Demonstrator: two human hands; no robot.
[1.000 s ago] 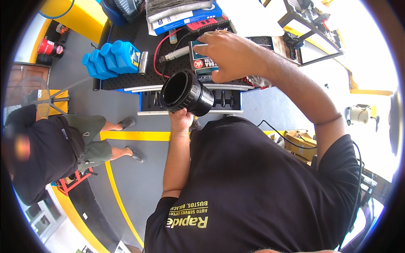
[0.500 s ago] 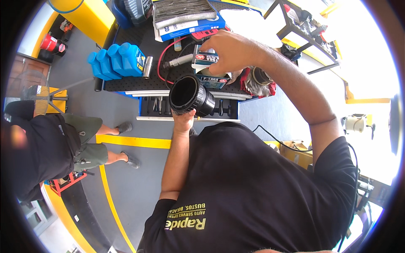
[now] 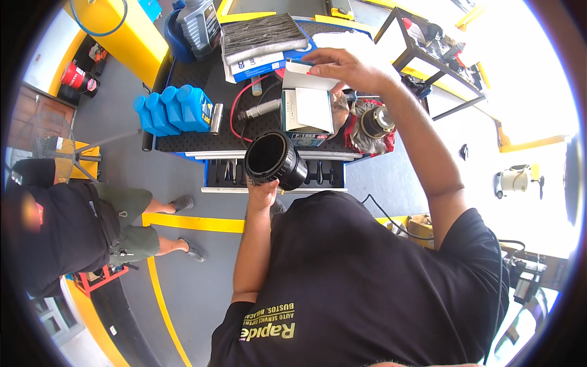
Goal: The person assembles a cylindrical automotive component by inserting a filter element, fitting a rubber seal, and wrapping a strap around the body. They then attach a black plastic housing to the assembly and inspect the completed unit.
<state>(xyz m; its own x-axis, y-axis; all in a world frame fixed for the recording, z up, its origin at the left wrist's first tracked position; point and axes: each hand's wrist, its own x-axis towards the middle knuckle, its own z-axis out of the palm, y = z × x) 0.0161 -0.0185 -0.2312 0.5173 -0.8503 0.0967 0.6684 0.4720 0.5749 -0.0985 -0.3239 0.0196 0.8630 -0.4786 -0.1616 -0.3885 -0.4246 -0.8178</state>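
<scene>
My left hand (image 3: 263,194) grips a black plastic canister with a ribbed rim (image 3: 295,169) from below, its open round mouth tilted up. Beyond it, a small cardboard box (image 3: 306,136) stands on the perforated black top of the tool cart (image 3: 229,144). My right hand (image 3: 351,68) has its fingers on the box's raised white flap. Another white flap or panel covers much of the opening, so the contents are hidden. Right of the box, a used cylindrical filter element (image 3: 374,124) lies on a red and clear plastic wrapper (image 3: 373,145).
Several blue bottles (image 3: 199,110) and a metal socket (image 3: 216,118) stand on the cart's left. A dirty pleated filter (image 3: 263,40) tops a blue box farther back. The cart's tool drawer (image 3: 232,173) is pulled out. A co-worker (image 3: 67,226) stands at the left.
The box's flap has been lifted and its pale inside shows. My right hand has moved slightly right. The canister stays in my left hand while the whole view has shifted a little.
</scene>
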